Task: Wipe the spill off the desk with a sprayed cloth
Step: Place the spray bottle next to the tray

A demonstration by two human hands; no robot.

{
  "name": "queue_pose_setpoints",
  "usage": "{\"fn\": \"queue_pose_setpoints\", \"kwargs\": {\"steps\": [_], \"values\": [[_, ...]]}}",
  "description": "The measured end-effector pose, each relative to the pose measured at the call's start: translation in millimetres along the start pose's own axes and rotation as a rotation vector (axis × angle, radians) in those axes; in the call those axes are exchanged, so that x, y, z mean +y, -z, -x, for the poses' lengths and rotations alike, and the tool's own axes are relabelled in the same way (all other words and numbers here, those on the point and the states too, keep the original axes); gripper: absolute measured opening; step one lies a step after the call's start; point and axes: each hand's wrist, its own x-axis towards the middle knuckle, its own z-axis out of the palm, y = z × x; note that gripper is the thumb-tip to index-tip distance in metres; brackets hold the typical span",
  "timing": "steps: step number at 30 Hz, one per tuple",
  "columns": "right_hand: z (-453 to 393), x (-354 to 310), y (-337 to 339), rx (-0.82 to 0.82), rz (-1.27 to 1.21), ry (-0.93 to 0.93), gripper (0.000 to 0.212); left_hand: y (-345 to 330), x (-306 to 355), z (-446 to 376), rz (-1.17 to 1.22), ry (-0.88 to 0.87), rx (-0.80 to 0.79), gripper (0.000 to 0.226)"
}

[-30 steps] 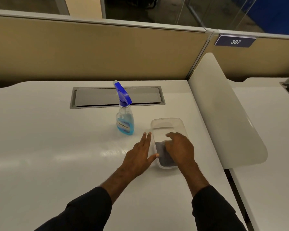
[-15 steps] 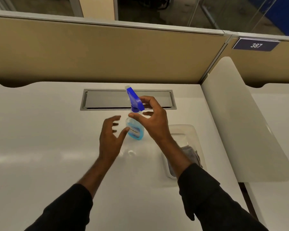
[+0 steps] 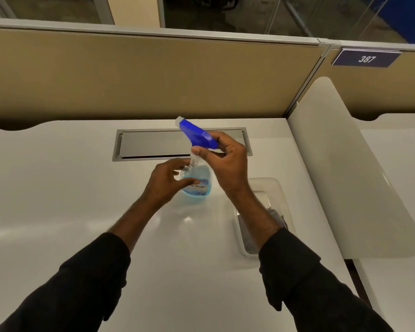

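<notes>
Spray bottle (image 3: 197, 180): my right hand (image 3: 225, 164) clamped on its blue trigger head, left hand (image 3: 164, 185) curled around its body. Cloth (image 3: 277, 215): in clear tray (image 3: 273, 185), right of my right forearm, on bench (image 3: 58, 188). Spill: I cannot tell.

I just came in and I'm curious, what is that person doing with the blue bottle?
A person is getting ready to clean the white desk. The right hand grips the spray bottle at its blue trigger top, and the left hand steadies its body. The grey cloth sits unsprayed in the clear plastic tub beside them.
</notes>
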Motion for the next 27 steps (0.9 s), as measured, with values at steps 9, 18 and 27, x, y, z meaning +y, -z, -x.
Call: {"fn": "queue_pose_setpoints", "kwargs": {"steps": [9,18,27], "values": [[-27,-72,84,-0.046,-0.072,0.166,0.031,0,90,-3,0.076,-0.272,0.049,0.048],[-22,-68,152,-0.074,0.059,0.180,0.039,-57,137,-1,-0.032,-0.255,-0.060,0.050],[-2,-8,185,-0.075,0.060,0.008,0.032,-119,123,-5,-0.200,-0.175,-0.117,0.055]]}}
